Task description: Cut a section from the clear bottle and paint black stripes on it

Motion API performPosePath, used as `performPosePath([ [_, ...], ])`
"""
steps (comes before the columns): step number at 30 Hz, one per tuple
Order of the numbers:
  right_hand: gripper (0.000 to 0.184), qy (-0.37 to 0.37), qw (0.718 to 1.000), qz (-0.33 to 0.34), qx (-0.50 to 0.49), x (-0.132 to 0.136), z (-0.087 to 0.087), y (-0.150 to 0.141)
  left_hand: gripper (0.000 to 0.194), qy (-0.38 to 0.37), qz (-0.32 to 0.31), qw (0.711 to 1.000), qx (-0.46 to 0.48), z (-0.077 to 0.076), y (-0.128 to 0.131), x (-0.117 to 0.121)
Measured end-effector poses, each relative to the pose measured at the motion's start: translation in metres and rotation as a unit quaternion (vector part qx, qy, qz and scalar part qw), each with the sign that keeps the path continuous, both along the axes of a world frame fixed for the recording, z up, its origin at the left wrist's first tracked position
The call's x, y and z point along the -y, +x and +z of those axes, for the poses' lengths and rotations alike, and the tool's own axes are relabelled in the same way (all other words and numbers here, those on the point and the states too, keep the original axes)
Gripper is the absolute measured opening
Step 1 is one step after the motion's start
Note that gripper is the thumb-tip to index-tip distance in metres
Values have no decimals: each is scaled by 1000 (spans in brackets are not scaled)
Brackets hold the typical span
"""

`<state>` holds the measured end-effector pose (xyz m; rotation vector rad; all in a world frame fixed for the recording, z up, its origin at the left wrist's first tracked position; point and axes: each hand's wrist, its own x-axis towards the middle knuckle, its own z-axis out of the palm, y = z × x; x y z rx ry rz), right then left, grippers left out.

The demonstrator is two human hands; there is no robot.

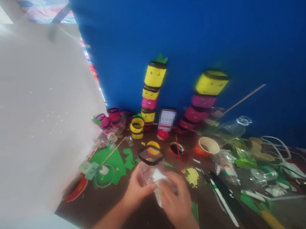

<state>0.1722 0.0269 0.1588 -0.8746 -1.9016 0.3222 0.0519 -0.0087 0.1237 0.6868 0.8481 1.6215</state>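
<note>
Both my hands meet low in the middle of the head view, over a dark brown table. My left hand is closed round a clear plastic cup piece with a black rim. My right hand is closed on a crumpled white scrap pressed against that clear piece. Just beyond them lie green foam sheet cut-outs and a yellow cut-out.
Two stacks of yellow and pink painted rings stand against a blue backdrop. A roll of tape, a clear bottle, pens, white cables and plastic scraps crowd the right. A white board fills the left.
</note>
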Motion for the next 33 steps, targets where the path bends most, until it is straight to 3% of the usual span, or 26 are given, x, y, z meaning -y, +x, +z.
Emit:
performPosePath([
  [5, 17, -17, 1000, -13, -3, 0, -10, 0, 65, 4, 2, 1000, 20, -1, 1, -2],
  [12, 21, 123, 989, 35, 68, -3, -11, 2, 67, -2, -12, 1000, 10, -5, -2, -5],
  [20, 34, 105, 993, 12, 58, -1, -21, 8, 72, -30, -23, 998, 45, -26, -5, -3],
  [25, 38, 92, 994, 4, 57, 2, -31, 11, 72, -26, -44, 997, 61, -25, -5, -1],
  [33, 38, 112, 992, -1, 55, 4, -27, 13, 76, -2, -96, 992, 76, -30, -8, 1],
])
